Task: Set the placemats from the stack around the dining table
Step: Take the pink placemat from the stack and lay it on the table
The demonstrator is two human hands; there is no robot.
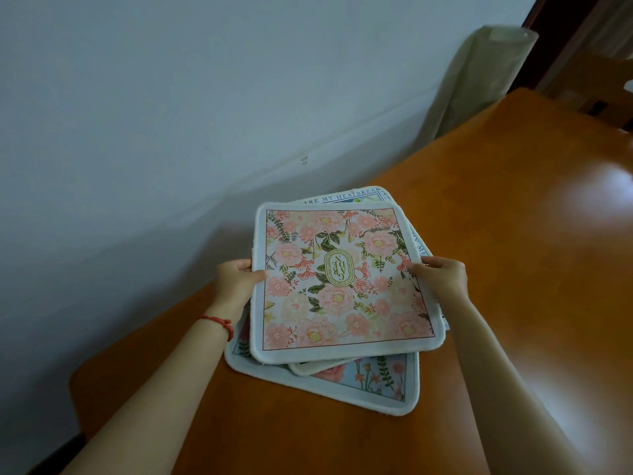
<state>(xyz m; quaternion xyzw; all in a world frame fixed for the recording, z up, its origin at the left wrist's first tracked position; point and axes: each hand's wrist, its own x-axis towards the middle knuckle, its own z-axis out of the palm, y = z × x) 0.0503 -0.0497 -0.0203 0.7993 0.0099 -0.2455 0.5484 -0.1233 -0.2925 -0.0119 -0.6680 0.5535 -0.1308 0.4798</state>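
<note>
Two hands are on the top placemat (344,281) and we have it by its side edges. Our left hand (236,281) clamps the edge at nine o'clock, thumb lying on the printed face and fingers curled underneath. Our right hand (442,274) does the same at three o'clock, thumb on top, fingers tucked below the rim. This mat is pink and peach flowers with green leaves, a white border, and a gold oval badge at its centre. Whether it is lifted clear of the stack (376,382) or just resting there, we cannot tell.

Several more mats sit beneath it, fanned out and skewed. At six o'clock a light blue floral one pokes out towards us, with another white-rimmed corner wedged between it and the top mat. At twelve o'clock a mat edged with blue lettering shows past the far rim, and its lettering runs down the three o'clock side as well.

All of it rests on the orange-brown wooden counter (513,234), near the counter's edge by the white wall (171,114). A red string bracelet (221,323) circles our left wrist. Up at one o'clock a pale rolled bundle (486,77) leans in the corner, well apart from the stack.
</note>
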